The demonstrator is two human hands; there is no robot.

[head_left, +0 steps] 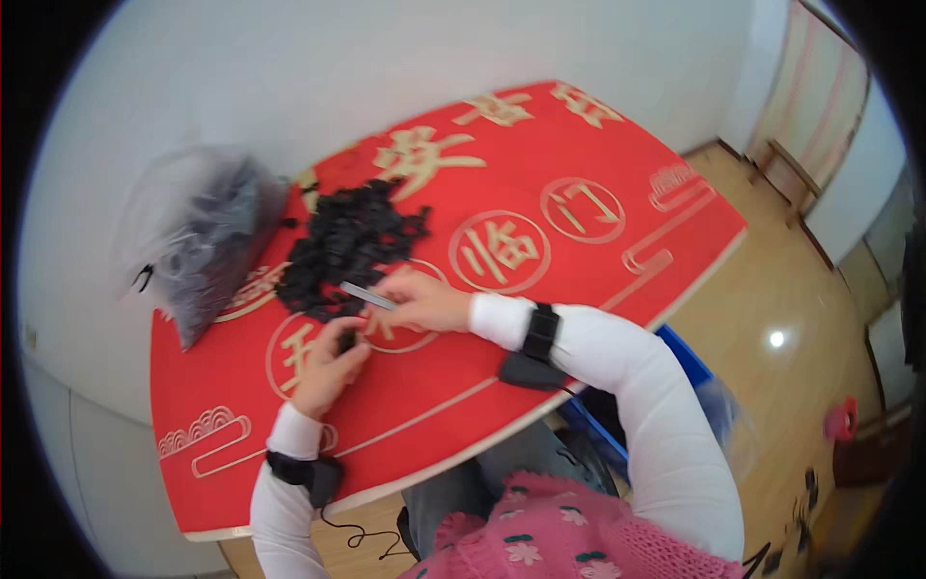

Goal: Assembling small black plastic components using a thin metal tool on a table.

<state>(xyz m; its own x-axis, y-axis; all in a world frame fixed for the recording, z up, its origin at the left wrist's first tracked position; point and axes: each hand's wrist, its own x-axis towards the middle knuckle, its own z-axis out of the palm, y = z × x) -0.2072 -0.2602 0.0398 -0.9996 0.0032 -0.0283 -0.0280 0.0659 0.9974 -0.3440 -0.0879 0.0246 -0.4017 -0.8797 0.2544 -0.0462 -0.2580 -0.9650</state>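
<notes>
Red tabletop (569,280) — left hand (326,378) pinches a black piece (346,340), right hand (431,301) a silver tool (367,294).

We see large gold Chinese characters (420,159) across the far part of the red tabletop (227,386), and nearer us a row of smaller gold ones (511,253) set in pale rings. The right hand (431,301) hides part of one ringed character, and we find another just beside the left hand (326,376)
</notes>
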